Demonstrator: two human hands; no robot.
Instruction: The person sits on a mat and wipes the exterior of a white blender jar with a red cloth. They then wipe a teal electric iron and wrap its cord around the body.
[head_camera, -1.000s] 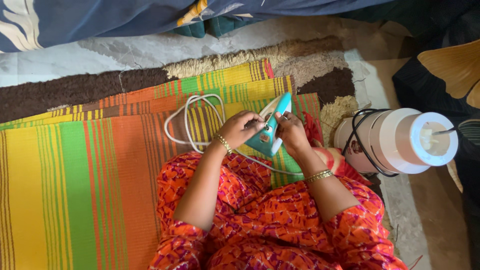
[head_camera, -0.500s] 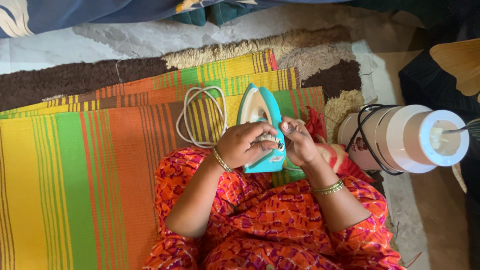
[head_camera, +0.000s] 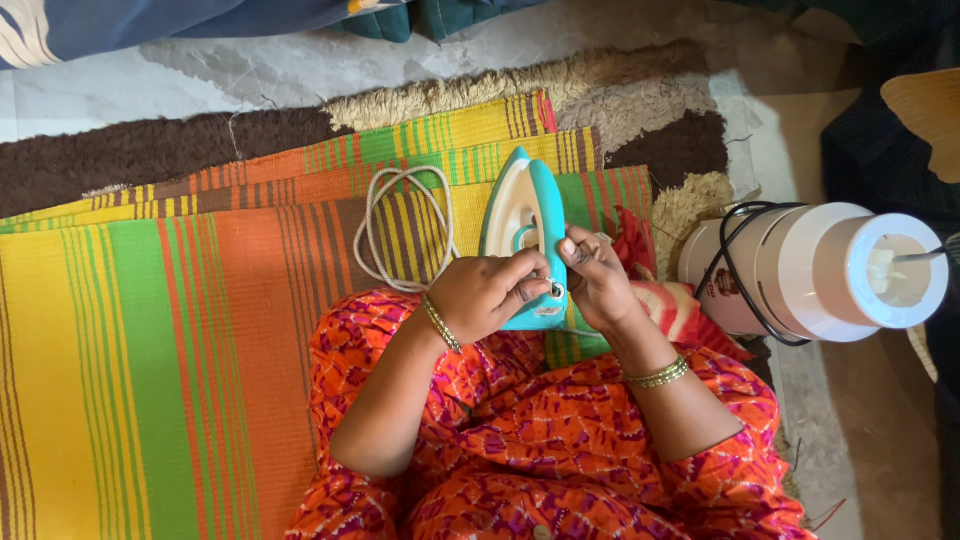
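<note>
From the head camera, looking straight down, a person in orange patterned clothing sits on a striped mat (head_camera: 150, 330) of green, orange and yellow, with a turquoise and cream clothes iron (head_camera: 525, 235) lying in front of the lap, its nose pointing away. The left hand (head_camera: 485, 295) is curled round the near end of the iron, fingers closed on its body; the right hand (head_camera: 595, 280) meets it from the other side, fingertips pinched together at a small fitting on the rear, though what exactly they nip is too small to tell. A loose coil of pale cord (head_camera: 405, 225) lies on the mat just beside the iron, touching its left flank. To the right, near the knee, a white cylindrical appliance (head_camera: 815, 270) lies on its side with a black cable (head_camera: 745, 290) looped round it. I'd judge the risk is the iron rolling off its edge if the left hand slackens, or the trailing cord snagging a wrist and tugging it askew.
</note>
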